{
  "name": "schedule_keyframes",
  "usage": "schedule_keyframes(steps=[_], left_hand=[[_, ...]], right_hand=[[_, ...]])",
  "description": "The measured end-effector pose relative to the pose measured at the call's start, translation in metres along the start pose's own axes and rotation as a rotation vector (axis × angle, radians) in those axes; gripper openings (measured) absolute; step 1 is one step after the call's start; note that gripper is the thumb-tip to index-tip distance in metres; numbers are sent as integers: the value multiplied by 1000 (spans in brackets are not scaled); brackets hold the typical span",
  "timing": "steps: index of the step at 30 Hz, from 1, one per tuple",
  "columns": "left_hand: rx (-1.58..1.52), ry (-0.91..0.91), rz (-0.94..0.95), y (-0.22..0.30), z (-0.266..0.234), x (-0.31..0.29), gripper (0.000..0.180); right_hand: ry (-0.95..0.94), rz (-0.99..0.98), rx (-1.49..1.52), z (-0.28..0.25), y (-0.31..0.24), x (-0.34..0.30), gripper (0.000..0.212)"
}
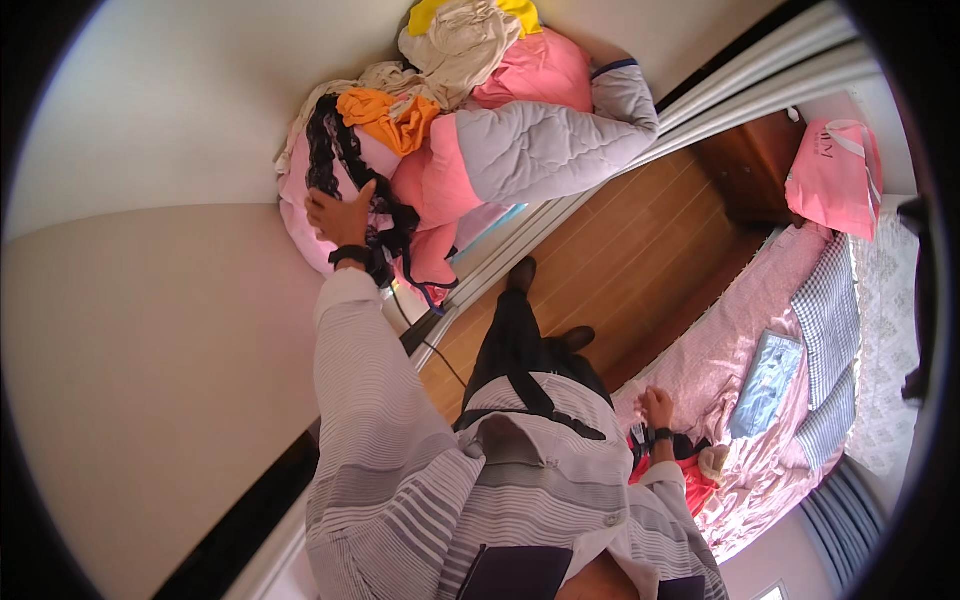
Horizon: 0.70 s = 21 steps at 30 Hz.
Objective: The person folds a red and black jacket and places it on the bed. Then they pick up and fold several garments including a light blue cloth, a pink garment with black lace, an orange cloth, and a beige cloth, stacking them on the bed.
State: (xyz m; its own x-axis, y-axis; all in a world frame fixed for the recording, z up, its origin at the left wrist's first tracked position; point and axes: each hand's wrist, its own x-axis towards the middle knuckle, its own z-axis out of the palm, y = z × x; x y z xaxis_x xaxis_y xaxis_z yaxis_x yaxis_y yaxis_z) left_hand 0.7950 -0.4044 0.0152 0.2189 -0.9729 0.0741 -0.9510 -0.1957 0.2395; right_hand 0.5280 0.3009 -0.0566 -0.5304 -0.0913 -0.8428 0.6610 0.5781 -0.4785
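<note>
My left hand point(340, 215) reaches up to a heap of clothes against the wall. Its fingers are spread and lie on a pale pink garment point(300, 215) and a black lace garment point(328, 150). Right beside these are an orange cloth point(390, 120) and a grey quilted piece with pink parts point(540, 148). Lower right, my right hand point(657, 408) hangs over the bed's edge with its fingers loosely curled and nothing visible in them. Close to its wrist lies a red garment point(700, 485), partly hidden by the arm.
A bed with a pink cover point(745, 310) holds a flat light-blue package point(768, 383) and checked fabric point(828, 310). A pink bag point(838, 175) stands on a wooden cabinet point(755, 165). White curtains point(740, 90) edge the wooden floor point(610, 250). A dark cable point(440, 355) trails below the heap.
</note>
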Motion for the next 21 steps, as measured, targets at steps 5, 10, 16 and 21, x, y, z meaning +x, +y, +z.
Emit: schedule_keyframes(steps=[5, 10, 16, 21], left_hand=[[72, 71, 4, -15, 28, 22, 99], [-254, 253, 59, -110, 21, 98, 49], [-651, 31, -154, -175, -50, 108, 35], [-757, 89, -154, -175, -129, 80, 42]], right_hand=[[-92, -255, -64, 73, -94, -6, 27], [-122, -242, -106, 114, -138, 2, 27], [-257, -290, -251, 175, -182, 9, 30], [-590, -388, -267, 297, -250, -5, 32]])
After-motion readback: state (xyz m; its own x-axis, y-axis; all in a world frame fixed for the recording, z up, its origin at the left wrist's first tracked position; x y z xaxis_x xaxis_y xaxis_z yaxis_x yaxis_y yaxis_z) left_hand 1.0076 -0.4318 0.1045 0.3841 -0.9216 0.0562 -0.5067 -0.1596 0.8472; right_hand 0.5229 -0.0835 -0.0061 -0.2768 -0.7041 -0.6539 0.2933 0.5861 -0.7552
